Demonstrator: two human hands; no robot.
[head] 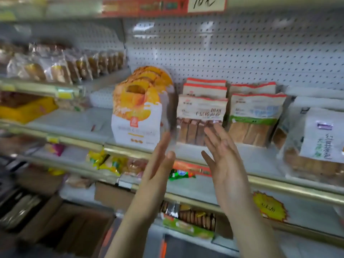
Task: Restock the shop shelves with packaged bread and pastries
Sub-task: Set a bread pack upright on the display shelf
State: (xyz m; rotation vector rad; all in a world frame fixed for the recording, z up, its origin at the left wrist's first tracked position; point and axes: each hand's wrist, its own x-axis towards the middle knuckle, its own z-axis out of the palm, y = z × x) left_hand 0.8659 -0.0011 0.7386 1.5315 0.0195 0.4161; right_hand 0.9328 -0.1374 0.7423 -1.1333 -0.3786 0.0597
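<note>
Left hand (158, 164) and right hand (221, 161) are raised before the middle shelf (279, 185), palms facing each other, fingers straight, nothing held. Orange-and-white bread bags (136, 112) stand upright in a row, just beside the red-topped brown loaf packs (202, 118). Green-labelled packs (255, 118) are next on the right. Left fingertips (165, 138) overlap the front bag's lower corner; contact unclear, motion blur. Pegboard (242, 53) behind. Cardboard box (74, 226) lower left.
</note>
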